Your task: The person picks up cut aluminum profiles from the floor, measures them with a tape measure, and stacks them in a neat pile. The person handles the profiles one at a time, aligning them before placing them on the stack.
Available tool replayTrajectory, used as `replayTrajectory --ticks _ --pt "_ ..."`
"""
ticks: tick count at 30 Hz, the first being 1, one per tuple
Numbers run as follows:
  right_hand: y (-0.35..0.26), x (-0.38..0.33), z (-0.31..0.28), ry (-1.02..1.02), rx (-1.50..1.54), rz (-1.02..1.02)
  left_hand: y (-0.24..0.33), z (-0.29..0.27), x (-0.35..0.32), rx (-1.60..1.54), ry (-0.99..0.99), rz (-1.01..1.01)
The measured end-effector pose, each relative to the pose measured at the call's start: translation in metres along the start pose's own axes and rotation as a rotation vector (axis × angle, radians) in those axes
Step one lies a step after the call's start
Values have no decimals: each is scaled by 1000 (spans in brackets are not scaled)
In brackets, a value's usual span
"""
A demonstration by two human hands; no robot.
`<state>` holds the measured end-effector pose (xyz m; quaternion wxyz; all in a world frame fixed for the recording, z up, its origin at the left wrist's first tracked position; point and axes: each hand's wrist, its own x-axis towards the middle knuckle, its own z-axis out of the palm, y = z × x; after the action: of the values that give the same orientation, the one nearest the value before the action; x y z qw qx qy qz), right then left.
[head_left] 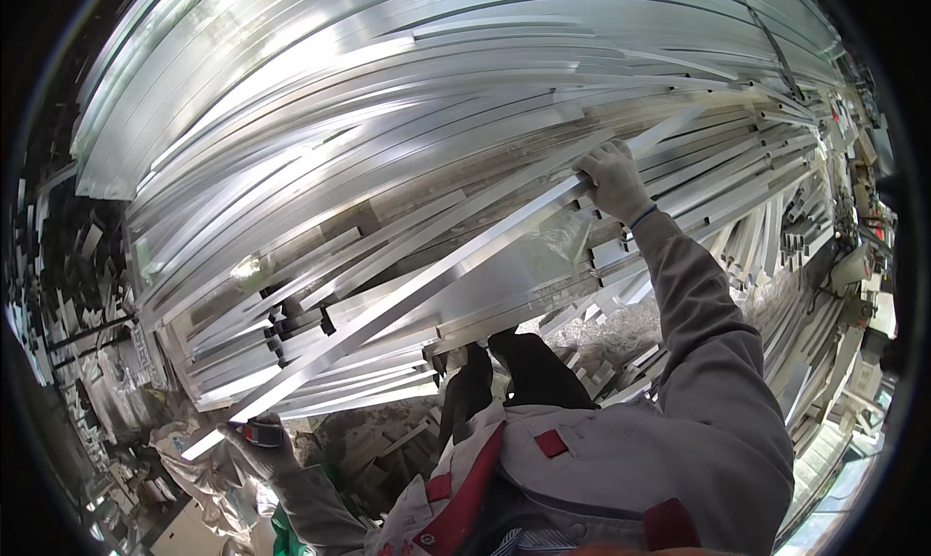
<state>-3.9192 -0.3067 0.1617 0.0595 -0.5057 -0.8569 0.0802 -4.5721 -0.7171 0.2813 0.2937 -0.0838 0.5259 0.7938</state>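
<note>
A long flat aluminium strip [427, 289] runs diagonally from lower left to upper right across a big stack of aluminium profiles [388, 129]. My right hand [613, 180], in a grey work glove, grips the strip near its upper end. My left hand [260, 444], also gloved, holds the strip's lower end and has a small dark object with a red band in it, a tape measure by its look. My grey jacket sleeves reach up from the lower edge.
More cut profiles [776, 236] stick out end-on at the right. Short offcuts and crumpled plastic wrap [378, 449] lie on the floor below the stack. A dark rack of profile ends [68, 265] stands at the left.
</note>
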Motion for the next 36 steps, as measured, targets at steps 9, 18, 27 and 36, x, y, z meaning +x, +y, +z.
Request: replayTrajectory --ticks 9,18,27,36 --pt "-102 73 -24 132 197 -294 -88 -21 -55 275 -184 -264" --pt "-141 104 -9 1 154 -83 -163 -82 -156 556 3 -462" --pt "-160 60 -11 1 265 11 -110 -72 -47 888 -64 -110" --pt "-251 -11 -2 -53 350 205 -34 -81 204 1148 -162 95"
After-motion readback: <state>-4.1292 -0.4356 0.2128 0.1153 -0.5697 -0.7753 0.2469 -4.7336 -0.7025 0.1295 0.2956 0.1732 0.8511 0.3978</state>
